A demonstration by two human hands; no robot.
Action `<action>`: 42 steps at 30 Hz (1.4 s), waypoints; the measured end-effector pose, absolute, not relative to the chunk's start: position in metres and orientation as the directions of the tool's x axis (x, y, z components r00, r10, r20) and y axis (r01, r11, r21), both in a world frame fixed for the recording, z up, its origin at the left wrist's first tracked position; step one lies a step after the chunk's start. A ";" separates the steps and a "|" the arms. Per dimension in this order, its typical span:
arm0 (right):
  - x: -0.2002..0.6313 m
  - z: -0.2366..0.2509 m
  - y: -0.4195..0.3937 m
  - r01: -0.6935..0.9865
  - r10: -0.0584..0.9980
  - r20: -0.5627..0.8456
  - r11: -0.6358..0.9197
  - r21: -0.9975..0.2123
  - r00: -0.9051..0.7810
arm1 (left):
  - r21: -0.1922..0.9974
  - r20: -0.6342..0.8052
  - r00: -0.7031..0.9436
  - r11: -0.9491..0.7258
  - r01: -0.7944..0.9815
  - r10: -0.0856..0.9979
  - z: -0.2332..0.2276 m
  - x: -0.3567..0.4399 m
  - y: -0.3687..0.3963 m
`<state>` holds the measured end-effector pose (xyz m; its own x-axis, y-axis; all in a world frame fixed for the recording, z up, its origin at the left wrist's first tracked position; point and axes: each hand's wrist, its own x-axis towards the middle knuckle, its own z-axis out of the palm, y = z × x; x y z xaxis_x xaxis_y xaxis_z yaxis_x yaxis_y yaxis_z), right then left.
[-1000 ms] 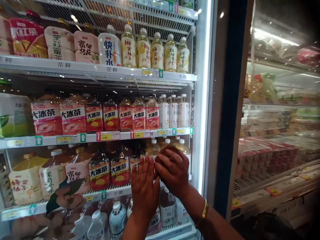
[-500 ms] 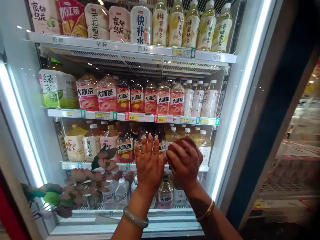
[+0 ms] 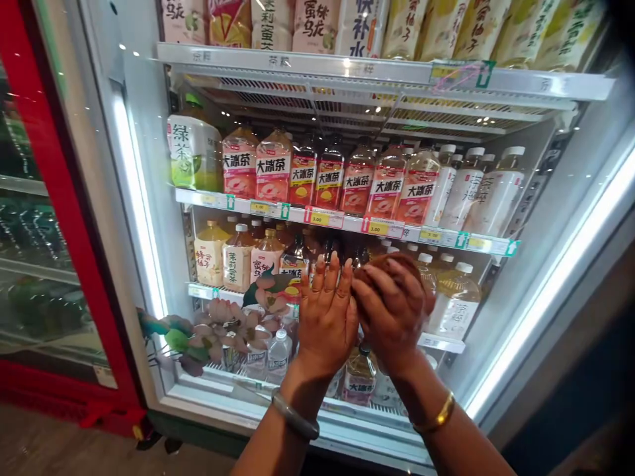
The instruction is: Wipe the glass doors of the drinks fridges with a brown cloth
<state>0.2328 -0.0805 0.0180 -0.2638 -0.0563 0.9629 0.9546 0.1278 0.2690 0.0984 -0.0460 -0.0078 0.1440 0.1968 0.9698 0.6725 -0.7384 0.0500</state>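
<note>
Red cooler frame (image 3: 64, 198) far left. Glass door (image 3: 149, 165) of drinks fridge, tea bottles (image 3: 307, 175) on middle shelf (image 3: 347, 225). Left hand (image 3: 325, 314) flat on the glass, fingers spread, bangle (image 3: 295, 416) on wrist. Right hand (image 3: 391, 307) just beside it, curled over something brown; grip unclear. Gold bracelet (image 3: 436, 416) right.

White light pours from the strip lamps (image 3: 141, 218) running up both sides of the cooler, brightest on the right one (image 3: 555, 277), and it washes the bottles (image 3: 327, 178) evenly. My left hand (image 3: 325, 314) and right hand (image 3: 394, 307) sit backlit, darker than the shelves (image 3: 347, 225). Small glints speckle the glass door (image 3: 54, 165). Edges bow and smear; the top labels blur.
</note>
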 end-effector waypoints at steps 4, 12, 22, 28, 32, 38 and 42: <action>0.241 -0.024 -0.092 0.896 0.023 0.919 0.231 0.378 -0.394 | 0.082 0.969 0.109 -0.707 0.703 0.221 -0.010 0.083 -0.045; 0.215 0.026 -0.081 0.991 -0.045 0.996 0.110 0.080 -0.076 | 0.070 0.966 0.126 -0.701 0.710 0.224 -0.018 0.062 -0.041; 0.221 -0.029 -0.089 0.906 0.082 0.920 0.226 0.358 -0.384 | 0.121 0.961 0.075 -0.649 0.751 0.267 -0.020 0.031 -0.034; 0.177 0.037 -0.063 0.968 -0.040 0.976 0.122 0.219 -0.216 | 0.119 0.964 0.060 -0.628 0.769 0.257 -0.021 0.017 -0.027; 0.148 0.025 -0.052 0.899 -0.002 0.922 0.219 0.378 -0.387 | 0.130 0.968 0.036 -0.617 0.776 0.248 -0.019 0.007 -0.022; 0.173 -0.001 -0.065 0.859 0.038 0.886 0.268 0.437 -0.462 | 0.129 0.959 0.063 -0.622 0.772 0.277 -0.020 0.001 -0.025; 0.154 0.032 -0.049 0.906 -0.033 0.925 0.191 0.379 -0.380 | 0.114 0.961 0.073 -0.626 0.772 0.265 -0.020 -0.002 -0.024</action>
<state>0.1538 -0.0488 0.0320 -0.3795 -0.0327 0.9246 0.9058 0.1905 0.3785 -0.0024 -0.0242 -0.0202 0.0732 0.2655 0.9613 0.7716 -0.6258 0.1140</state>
